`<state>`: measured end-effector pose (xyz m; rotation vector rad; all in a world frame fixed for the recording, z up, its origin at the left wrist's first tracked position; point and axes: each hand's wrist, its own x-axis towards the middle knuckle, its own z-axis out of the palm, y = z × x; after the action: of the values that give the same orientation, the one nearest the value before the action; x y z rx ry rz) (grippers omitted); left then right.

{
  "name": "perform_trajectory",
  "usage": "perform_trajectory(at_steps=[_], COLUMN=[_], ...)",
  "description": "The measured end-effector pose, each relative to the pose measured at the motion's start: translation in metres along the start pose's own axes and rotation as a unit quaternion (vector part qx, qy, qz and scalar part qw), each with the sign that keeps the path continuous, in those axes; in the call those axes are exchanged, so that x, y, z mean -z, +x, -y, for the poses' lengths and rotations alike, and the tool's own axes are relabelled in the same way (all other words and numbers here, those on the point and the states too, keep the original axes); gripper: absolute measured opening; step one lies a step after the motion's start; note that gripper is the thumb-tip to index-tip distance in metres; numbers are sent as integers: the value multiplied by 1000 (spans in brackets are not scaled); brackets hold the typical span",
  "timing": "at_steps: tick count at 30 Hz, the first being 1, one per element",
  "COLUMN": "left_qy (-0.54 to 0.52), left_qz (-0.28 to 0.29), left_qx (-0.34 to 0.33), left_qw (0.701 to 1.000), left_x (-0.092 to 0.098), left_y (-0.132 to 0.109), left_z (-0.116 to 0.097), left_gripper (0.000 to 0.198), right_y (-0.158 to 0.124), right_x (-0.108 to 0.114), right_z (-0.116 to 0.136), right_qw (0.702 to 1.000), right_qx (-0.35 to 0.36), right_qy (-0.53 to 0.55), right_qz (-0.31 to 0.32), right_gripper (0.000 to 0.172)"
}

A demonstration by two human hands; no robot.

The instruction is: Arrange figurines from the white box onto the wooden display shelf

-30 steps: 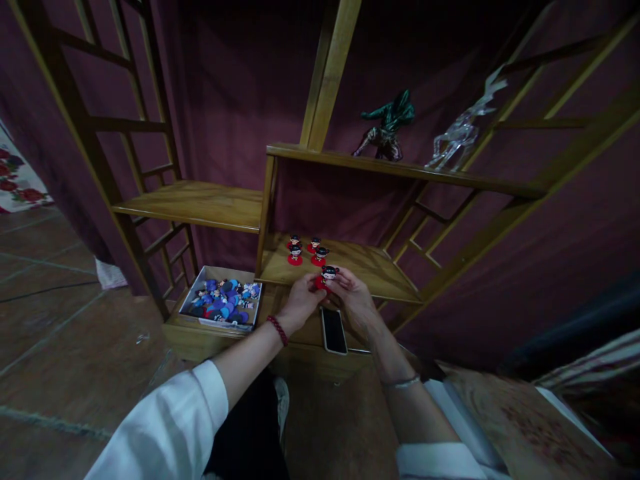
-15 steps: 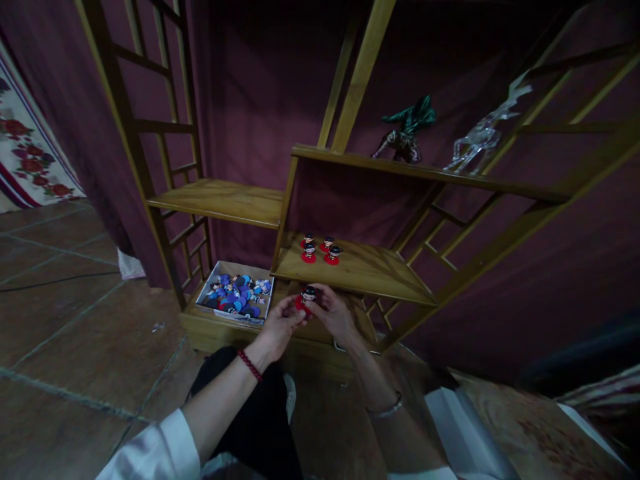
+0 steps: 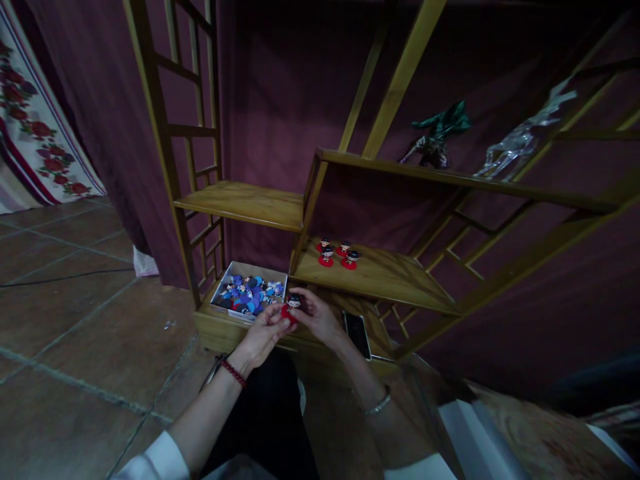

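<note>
Between my two hands is a small figurine (image 3: 294, 301) with black hair and a round red base. My left hand (image 3: 264, 331) pinches the red base from the left. My right hand (image 3: 320, 320) grips the figurine from the right, its fingers partly behind it. Just left of the hands, a white box (image 3: 226, 275) holds many small blue, purple and black figures in a heap. Several similar red-based figurines (image 3: 327, 257) stand upright in a group on the shelf (image 3: 385, 277) beyond my hands.
A dark phone (image 3: 357, 333) lies on the lowest board at my right forearm. Higher up, a green-caped figure (image 3: 435, 137) and a clear figure (image 3: 520, 143) stand on the upper right shelf (image 3: 390, 167). A wooden lattice post (image 3: 165, 153) rises at the left.
Both hands have shifted left, nearer the white box, still holding the figurine. The view has turned, so the shelves sit further right and the phone shows fully.
</note>
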<state>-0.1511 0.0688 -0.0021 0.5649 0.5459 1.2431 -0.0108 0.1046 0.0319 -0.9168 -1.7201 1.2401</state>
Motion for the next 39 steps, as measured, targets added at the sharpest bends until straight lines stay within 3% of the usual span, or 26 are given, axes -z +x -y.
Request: perform_trajectory(at_steps=[6, 16, 26, 39], left_qy=[-18, -60, -64, -59], left_qz=[5, -12, -16, -17], left_qx=[1, -4, -6, -22], left_qw=[1000, 998, 998, 998], left_x=[15, 37, 35, 26], left_y=[-5, -4, -4, -5], left_z=[-10, -8, -13, -9], left_gripper=[32, 30, 28, 21], right_y=[9, 16, 18, 6], right_x=[-11, -23, -24, -17], right_z=[4, 5, 11, 35], right_qw=[1000, 997, 985, 978], right_qx=[-7, 9, 57, 82], right_qy=[-16, -68, -158, -189], right_qz=[25, 27, 25, 41], right_gripper=[38, 35, 33, 32])
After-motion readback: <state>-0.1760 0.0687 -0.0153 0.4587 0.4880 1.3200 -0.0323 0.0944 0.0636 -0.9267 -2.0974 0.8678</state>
